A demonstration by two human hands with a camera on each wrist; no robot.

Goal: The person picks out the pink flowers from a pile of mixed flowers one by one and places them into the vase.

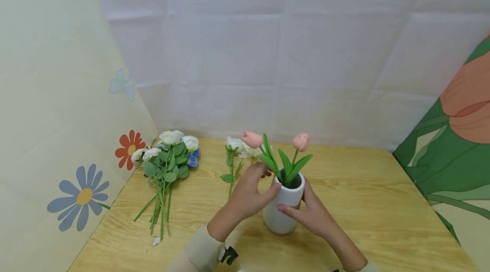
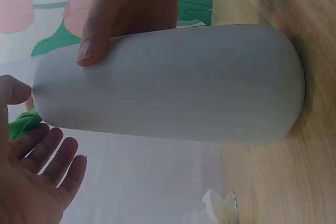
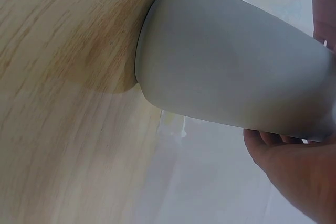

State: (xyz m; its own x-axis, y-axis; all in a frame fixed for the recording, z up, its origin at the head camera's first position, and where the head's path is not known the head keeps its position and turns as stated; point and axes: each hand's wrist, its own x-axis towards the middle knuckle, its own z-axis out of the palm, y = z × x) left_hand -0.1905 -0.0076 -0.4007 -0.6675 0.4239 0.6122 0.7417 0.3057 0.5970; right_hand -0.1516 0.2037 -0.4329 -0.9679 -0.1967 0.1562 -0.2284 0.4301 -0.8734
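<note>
A white vase (image 1: 282,211) stands upright on the wooden table in the head view. Two pink tulips, one on the left (image 1: 252,139) and one on the right (image 1: 301,141), rise from its mouth with green leaves. My right hand (image 1: 311,214) grips the vase from the right, thumb across its front and fingers behind. At the upper left of the vase is my left hand (image 1: 250,191), its thumb at the rim. In the left wrist view, the left hand's fingers (image 2: 62,169) are loosely extended beside a green leaf (image 2: 23,123). The lower stems are hidden inside the vase (image 2: 178,85).
White roses (image 1: 171,137) with leafy stems and a blue flower (image 1: 193,159) lie in a bunch on the table's left. Behind my left hand lies a leafy stem (image 1: 229,170) by white blooms (image 1: 235,144). A white scrap (image 1: 156,241) lies near the bunch's stem ends.
</note>
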